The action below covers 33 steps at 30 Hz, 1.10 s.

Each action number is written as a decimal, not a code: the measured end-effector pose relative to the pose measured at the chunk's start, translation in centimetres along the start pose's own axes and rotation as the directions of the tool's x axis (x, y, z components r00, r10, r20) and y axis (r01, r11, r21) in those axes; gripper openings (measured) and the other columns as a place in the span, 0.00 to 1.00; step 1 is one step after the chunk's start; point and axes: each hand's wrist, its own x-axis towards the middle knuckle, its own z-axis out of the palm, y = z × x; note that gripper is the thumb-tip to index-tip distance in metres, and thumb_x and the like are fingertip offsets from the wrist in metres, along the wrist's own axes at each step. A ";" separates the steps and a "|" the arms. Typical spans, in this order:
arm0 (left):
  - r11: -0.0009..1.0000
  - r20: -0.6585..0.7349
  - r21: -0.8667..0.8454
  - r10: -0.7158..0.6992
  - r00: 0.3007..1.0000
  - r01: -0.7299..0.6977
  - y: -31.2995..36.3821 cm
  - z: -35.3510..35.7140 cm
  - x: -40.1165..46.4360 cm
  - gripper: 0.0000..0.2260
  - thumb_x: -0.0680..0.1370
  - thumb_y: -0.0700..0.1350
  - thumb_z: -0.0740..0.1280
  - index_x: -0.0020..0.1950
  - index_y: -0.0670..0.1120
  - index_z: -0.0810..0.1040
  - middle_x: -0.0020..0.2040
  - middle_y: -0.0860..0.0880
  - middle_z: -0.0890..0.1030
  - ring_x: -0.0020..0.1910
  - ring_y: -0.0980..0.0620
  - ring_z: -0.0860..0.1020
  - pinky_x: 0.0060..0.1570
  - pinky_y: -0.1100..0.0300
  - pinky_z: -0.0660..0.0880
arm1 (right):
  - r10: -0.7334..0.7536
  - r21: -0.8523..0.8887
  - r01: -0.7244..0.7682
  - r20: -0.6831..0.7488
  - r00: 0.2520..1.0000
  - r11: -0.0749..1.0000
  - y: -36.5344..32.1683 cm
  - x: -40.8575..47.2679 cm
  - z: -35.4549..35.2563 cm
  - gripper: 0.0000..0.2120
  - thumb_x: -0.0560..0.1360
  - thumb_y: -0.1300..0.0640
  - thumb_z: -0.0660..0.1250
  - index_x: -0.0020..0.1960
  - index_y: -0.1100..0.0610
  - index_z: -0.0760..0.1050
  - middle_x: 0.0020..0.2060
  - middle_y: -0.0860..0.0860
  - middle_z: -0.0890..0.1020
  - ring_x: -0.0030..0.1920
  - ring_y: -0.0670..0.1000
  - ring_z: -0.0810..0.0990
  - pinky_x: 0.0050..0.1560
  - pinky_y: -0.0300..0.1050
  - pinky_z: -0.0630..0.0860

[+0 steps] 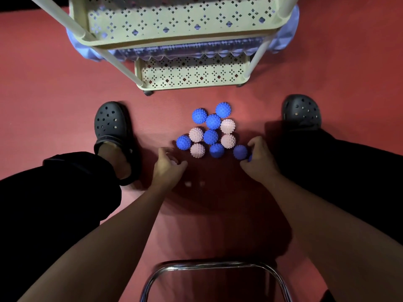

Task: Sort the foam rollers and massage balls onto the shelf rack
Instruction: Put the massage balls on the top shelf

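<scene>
Several spiky massage balls, blue (213, 121) and pale pink (196, 134), lie clustered on the red floor between my feet. My left hand (168, 165) is curled at the cluster's near-left edge, with a sliver of a pale ball showing between its fingers. My right hand (258, 156) is closed at the near-right edge over a blue ball (250, 158), mostly hidden, beside another blue ball (239, 151). The cream perforated shelf rack (192, 83) stands just beyond the balls. Bluish-purple foam rollers (187, 50) lie on its middle tier.
My black clogs stand left (112, 127) and right (302, 112) of the balls, with my dark trouser legs at both sides. A chrome chair frame (216, 264) curves below my forearms. The rack's white posts (113, 59) slant down on the left.
</scene>
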 end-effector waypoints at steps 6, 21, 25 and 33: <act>0.985 -0.026 0.170 0.014 1.000 -0.009 0.9 -0.2 1.6 0.31 0.69 0.69 0.68 0.70 0.64 0.64 0.55 0.47 0.82 0.58 0.40 0.79 0.59 0.47 0.76 | 0.110 -0.063 -0.103 0.128 0.986 0.993 -0.4 0.5 0.5 0.37 0.70 0.46 0.77 0.74 0.49 0.64 0.64 0.57 0.73 0.61 0.60 0.76 0.58 0.50 0.73; 0.999 0.097 -0.019 0.041 0.994 -0.040 1.7 0.0 3.4 0.19 0.72 0.56 0.74 0.54 0.57 0.66 0.42 0.50 0.79 0.38 0.41 0.79 0.41 0.52 0.78 | 0.315 0.148 -0.339 0.162 0.935 0.929 -0.5 0.0 0.4 0.21 0.80 0.42 0.63 0.61 0.59 0.67 0.55 0.62 0.78 0.51 0.65 0.82 0.49 0.61 0.80; 0.987 0.072 -0.147 0.081 0.994 -0.069 3.7 -1.9 0.3 0.15 0.78 0.47 0.71 0.59 0.46 0.69 0.38 0.52 0.75 0.26 0.62 0.74 0.30 0.72 0.71 | 0.377 0.347 -0.431 0.213 0.901 0.833 -2.7 -2.2 -1.6 0.25 0.76 0.35 0.65 0.54 0.58 0.73 0.49 0.57 0.79 0.41 0.57 0.81 0.32 0.57 0.83; 0.789 0.265 -0.592 -0.001 0.964 0.164 12.4 -8.5 -10.0 0.12 0.80 0.52 0.68 0.44 0.44 0.78 0.30 0.50 0.77 0.23 0.57 0.73 0.26 0.66 0.71 | 0.281 0.705 -0.384 0.265 0.922 0.596 -13.5 -9.0 -9.4 0.23 0.78 0.39 0.65 0.50 0.60 0.82 0.37 0.50 0.84 0.36 0.51 0.82 0.46 0.55 0.84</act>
